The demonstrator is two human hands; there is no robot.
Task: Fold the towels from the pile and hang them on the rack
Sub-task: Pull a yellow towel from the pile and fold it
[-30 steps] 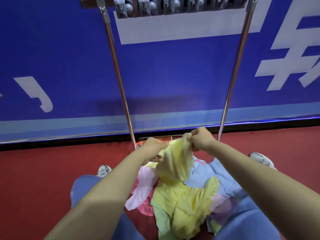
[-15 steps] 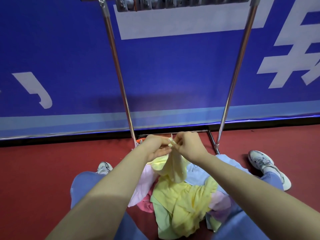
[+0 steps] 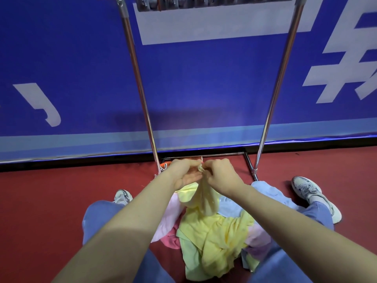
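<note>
Towels, pile (image 3: 214,237): loose heap of yellow, pink, pale blue and lilac cloths on the red floor (image 3: 51,201), between the seated person's legs. Yellow towel (image 3: 204,199): raised above the heap, its upper corner gathered at the hands, remainder draping down onto the pile. Left hand (image 3: 184,172): fingers closed, pinching that corner. Right hand (image 3: 221,173): fingers likewise clamped on the same corner, touching the left hand. Rack (image 3: 140,88): two chrome uprights standing just beyond the hands, base bar on the floor against a blue wall panel (image 3: 204,82); top rail with grey clips at the upper edge of view. No towel visible on the rail.
</note>
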